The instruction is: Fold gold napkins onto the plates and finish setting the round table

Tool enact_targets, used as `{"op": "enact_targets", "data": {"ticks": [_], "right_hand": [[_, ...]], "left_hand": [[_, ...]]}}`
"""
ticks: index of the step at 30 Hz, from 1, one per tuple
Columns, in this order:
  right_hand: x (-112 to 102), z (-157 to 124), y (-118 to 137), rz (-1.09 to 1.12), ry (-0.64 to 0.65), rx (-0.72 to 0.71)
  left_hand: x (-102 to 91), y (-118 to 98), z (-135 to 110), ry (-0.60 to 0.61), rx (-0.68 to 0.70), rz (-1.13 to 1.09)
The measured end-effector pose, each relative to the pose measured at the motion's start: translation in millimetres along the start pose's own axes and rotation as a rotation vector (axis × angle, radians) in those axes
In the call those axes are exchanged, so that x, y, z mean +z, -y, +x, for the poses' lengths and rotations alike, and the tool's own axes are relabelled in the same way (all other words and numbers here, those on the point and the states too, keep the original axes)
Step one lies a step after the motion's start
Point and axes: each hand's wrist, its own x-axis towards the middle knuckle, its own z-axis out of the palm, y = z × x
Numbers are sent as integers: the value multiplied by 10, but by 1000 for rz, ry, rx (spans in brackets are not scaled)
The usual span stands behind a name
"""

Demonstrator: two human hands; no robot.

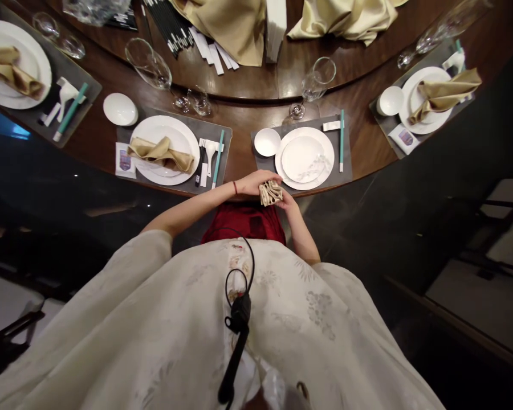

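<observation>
Between my two hands is a gold cloth napkin [271, 193], gathered into tight pleats with the folded edges showing. My left hand [257, 181] lies along its upper and left side, fingers reaching over it. From the right, my right hand [285, 199] grips the napkin's other side; some of its fingers are hidden. Just past the hands, at the table edge, a small plate [297, 158] rests on a larger white plate [330, 156] with no napkin on it. A white bowl [267, 142] stands at that plate's left, and teal-wrapped chopsticks [341, 142] lie at its right.
At the neighbouring settings, folded gold napkins [162, 155] sit on plates. Stemmed glasses [312, 85] stand behind the settings. The raised turntable [248, 85] carries loose gold cloths [346, 20], black-and-white sticks [166, 25] and a white stack [276, 31]. Chairs [487, 228] stand at the right.
</observation>
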Motion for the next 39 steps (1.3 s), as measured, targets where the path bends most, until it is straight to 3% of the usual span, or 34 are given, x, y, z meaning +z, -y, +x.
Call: {"op": "enact_targets", "data": {"ticks": [2,5,7,10,14,20,26,32,35,39], "right_hand": [[-58,-112,66,-5,-150,-94],[-154,-339,197,-105,-582,-461],[-196,-487,291,-245,-775,-671],[-230,-608,424,-514,-804,-825],[-335,-548,560,-787,-835,-854],[-629,-369,594,-765,-813,-782],[-839,-289,579,-815,-784,-622],[-851,-233,668,-970,-916,-490],[-829,-196,735,-1005,-933,-407],[-806,-185,799,-947,-963,-357]], "left_hand": [[92,-25,296,96,39,58],[114,10,728,95,125,178],[93,49,1027,80,181,247],[94,110,1471,105,241,330],[178,196,1948,152,249,404],[243,333,2313,280,245,453],[265,466,2425,312,171,519],[269,465,2338,225,220,533],[172,429,2062,75,193,572],[112,439,1410,-133,70,532]]}}
